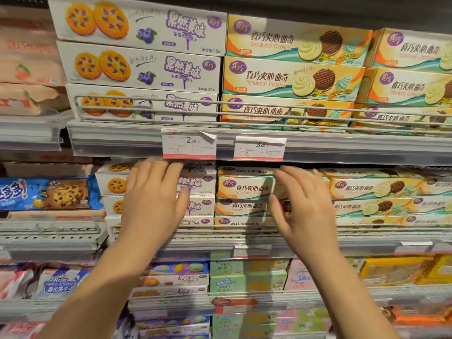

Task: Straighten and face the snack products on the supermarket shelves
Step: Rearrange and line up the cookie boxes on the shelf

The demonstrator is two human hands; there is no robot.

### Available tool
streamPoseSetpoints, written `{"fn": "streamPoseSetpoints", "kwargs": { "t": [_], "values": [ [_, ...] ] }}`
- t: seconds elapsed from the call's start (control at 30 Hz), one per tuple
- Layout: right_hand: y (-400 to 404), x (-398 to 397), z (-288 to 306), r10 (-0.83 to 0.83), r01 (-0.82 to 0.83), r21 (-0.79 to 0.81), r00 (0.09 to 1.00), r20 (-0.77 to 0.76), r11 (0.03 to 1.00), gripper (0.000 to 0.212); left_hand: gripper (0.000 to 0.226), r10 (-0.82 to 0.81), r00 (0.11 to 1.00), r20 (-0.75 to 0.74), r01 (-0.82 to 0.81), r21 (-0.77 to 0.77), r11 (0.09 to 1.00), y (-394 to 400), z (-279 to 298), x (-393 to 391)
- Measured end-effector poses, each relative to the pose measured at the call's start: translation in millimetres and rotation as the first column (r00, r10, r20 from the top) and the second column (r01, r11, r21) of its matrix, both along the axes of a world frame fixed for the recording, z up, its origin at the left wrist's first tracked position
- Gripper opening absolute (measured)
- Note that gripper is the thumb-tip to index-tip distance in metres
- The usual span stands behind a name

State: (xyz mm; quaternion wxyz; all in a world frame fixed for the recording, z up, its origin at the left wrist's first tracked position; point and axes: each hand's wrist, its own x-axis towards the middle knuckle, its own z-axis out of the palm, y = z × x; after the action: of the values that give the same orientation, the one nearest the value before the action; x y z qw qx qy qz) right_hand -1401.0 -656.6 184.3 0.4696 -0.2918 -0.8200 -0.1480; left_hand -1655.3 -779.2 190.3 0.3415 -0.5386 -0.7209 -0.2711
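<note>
Upper shelf (244, 145) was faced; left hand (151, 199) and right hand (303, 204) lay flat, fingers released, on blueberry cookie boxes (198, 184) at 9 and sandwich cookie boxes (244, 189) at 3, unfinished.

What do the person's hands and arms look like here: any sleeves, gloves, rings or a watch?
Both forearms are bare, with no sleeves in view. The left hand and right hand wear no gloves, and no rings, watch or bracelet are visible.

Two bare forearms — no sleeves — left hand (152, 199) and right hand (302, 204) ungloved (no rings).
</note>
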Motion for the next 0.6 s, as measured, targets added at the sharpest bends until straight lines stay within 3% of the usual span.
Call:
{"fn": "streamPoseSetpoints", "kwargs": {
  "t": [0.1, 0.2, 0.27, 0.6],
  "values": [
    [5.1, -19.7, 4.2, -0.075, 0.080, -0.042, 0.990, 0.119, 0.996, 0.044, 0.045, 0.047, 0.999, -0.018, -0.049, -0.130, 0.990, 4.1, -3.5, -8.4],
    [11.5, -27.5, 1.9, -0.159, 0.168, -0.029, 0.965, 0.207, 0.985, 0.042, 0.038, 0.026, 0.997, -0.074, -0.031, -0.078, 0.996, 4.9, -10.6, -16.3],
    [14.0, -28.8, 1.2, -0.180, 0.188, -0.023, 0.962, 0.205, 0.982, 0.038, 0.034, 0.014, 0.995, -0.099, -0.018, -0.045, 0.999, 5.3, -11.3, -21.4],
    [18.1, -32.8, 0.2, -0.214, 0.220, -0.009, 0.957, 0.196, 0.975, 0.037, 0.065, -0.039, 0.996, -0.076, 0.036, -0.040, 0.999, 7.3, -10.4, -33.5]
  ]
}}
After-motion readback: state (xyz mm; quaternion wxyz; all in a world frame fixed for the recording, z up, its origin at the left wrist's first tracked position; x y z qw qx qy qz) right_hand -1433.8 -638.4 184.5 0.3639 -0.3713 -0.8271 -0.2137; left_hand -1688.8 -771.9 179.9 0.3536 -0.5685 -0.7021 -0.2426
